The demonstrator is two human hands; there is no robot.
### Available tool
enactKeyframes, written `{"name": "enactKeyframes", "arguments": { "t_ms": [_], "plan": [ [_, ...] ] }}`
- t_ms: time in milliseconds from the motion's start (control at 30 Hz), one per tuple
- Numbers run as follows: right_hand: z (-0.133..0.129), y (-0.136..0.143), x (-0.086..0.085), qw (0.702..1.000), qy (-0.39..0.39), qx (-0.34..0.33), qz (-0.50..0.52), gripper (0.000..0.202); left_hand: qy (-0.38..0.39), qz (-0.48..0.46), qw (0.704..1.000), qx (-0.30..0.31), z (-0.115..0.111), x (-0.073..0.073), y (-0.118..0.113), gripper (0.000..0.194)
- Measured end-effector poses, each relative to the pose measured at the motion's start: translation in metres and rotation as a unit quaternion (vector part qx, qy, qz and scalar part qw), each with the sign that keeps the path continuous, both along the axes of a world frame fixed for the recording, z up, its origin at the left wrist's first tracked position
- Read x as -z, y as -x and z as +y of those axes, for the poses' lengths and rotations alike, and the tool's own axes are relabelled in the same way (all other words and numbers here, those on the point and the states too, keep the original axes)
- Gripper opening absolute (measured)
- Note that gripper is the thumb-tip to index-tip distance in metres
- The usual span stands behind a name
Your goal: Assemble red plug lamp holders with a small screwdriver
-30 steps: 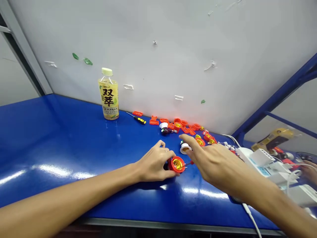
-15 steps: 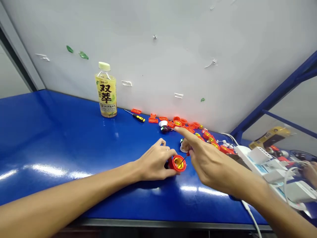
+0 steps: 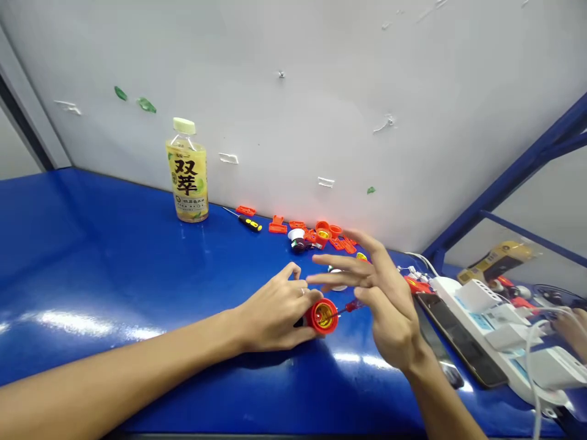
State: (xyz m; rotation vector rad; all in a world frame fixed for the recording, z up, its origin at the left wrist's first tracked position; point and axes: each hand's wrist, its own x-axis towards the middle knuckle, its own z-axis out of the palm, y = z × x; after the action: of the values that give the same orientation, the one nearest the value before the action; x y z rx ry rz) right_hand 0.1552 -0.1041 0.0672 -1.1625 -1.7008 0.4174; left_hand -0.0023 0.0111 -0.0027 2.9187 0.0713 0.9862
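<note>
Resting on the blue table, my left hand (image 3: 279, 308) is closed around a red lamp socket (image 3: 314, 318) whose gold threaded mouth faces me. Into that mouth runs the thin shaft of a screwdriver (image 3: 352, 305) with a translucent red handle. My right hand (image 3: 383, 299) has the handle at its thumb, while its other fingers stretch out to the left above the table. The exact grip on the handle is partly hidden. Behind these fingers lies a white round part (image 3: 338, 281), partly covered.
A drink bottle (image 3: 188, 174) stands by the wall, with a black-and-yellow screwdriver (image 3: 250, 222) beside it. Red plastic parts (image 3: 277, 225) and a black-and-white piece (image 3: 298, 240) lie along the wall. To the right are phones (image 3: 463, 339) and a power strip (image 3: 518, 366) with chargers.
My right hand has turned and its fingers have spread out. The screwdriver lies flatter, still inside the socket. My left hand keeps hold of the socket; the view has shifted slightly.
</note>
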Motion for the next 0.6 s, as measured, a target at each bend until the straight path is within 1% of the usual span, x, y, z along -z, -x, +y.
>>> {"name": "enactKeyframes", "arguments": {
  "t_ms": [33, 67, 100, 167, 200, 233, 267, 333, 433, 533, 600],
  "plan": [
    [0.002, 0.000, -0.003, 0.998, 0.001, 0.029, -0.052, 0.055, -0.011, -0.003, 1.000, -0.003, 0.000, 0.000, 0.000, 0.020],
    [0.004, 0.000, -0.006, 0.990, -0.006, 0.071, -0.123, 0.052, -0.019, -0.005, 1.000, -0.006, -0.001, 0.000, 0.001, 0.020],
    [0.005, 0.000, -0.009, 0.970, -0.022, 0.124, -0.206, 0.049, -0.026, -0.007, 1.000, -0.011, -0.002, 0.000, 0.001, 0.020],
    [0.006, 0.001, -0.015, 0.905, -0.061, 0.218, -0.359, 0.048, -0.033, -0.008, 0.999, -0.020, -0.003, -0.001, 0.002, 0.018],
    [0.006, 0.001, -0.017, 0.877, -0.074, 0.243, -0.408, 0.049, -0.036, -0.010, 0.999, -0.020, -0.003, -0.001, 0.002, 0.017],
    [0.005, 0.001, -0.018, 0.861, -0.079, 0.251, -0.435, 0.048, -0.040, -0.014, 0.999, -0.020, -0.004, -0.002, 0.002, 0.016],
    [0.003, 0.000, -0.019, 0.858, -0.075, 0.247, -0.445, 0.046, -0.044, -0.020, 0.999, -0.019, -0.004, -0.002, 0.003, 0.015],
    [-0.001, -0.002, -0.017, 0.873, -0.058, 0.221, -0.430, 0.045, -0.056, -0.040, 0.997, -0.019, -0.005, -0.003, 0.002, 0.014],
    [-0.010, -0.004, -0.013, 0.895, -0.049, 0.193, -0.399, 0.049, -0.062, -0.060, 0.996, -0.025, -0.006, -0.002, 0.002, 0.014],
    [-0.022, -0.006, -0.008, 0.908, -0.049, 0.167, -0.380, 0.051, -0.041, -0.054, 0.997, -0.031, -0.006, -0.002, 0.002, 0.012],
    [-0.028, -0.008, -0.005, 0.910, -0.057, 0.155, -0.380, 0.046, -0.027, -0.047, 0.998, -0.037, -0.006, -0.002, 0.003, 0.010]
  ]
}}
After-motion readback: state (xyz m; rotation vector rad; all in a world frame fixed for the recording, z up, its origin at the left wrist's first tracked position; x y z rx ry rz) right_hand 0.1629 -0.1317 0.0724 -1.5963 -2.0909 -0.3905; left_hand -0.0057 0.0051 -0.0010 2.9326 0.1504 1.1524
